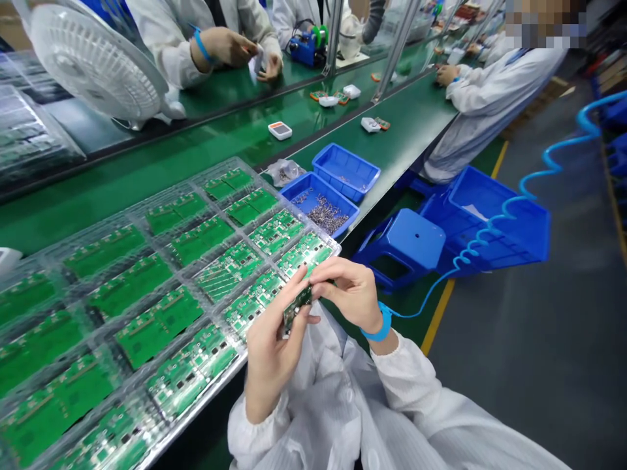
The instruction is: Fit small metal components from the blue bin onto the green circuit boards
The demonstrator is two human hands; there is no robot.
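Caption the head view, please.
Left hand holds a small circuit board, right hand at its edge, beside a tray of green boards.

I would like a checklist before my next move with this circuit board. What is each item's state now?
1. Circuit board held in left grip: ok, between thumb and fingers.
2. Right grip closed on the board: cannot tell, fingertips at its upper edge.
3. Blue wrist band worn on the right: ok.
4. Cord's far end connected: cannot tell, out of view.
5. Near blue box stocked: ok, many small parts inside.
6. Far blue box equally stocked: not ok, few parts show.
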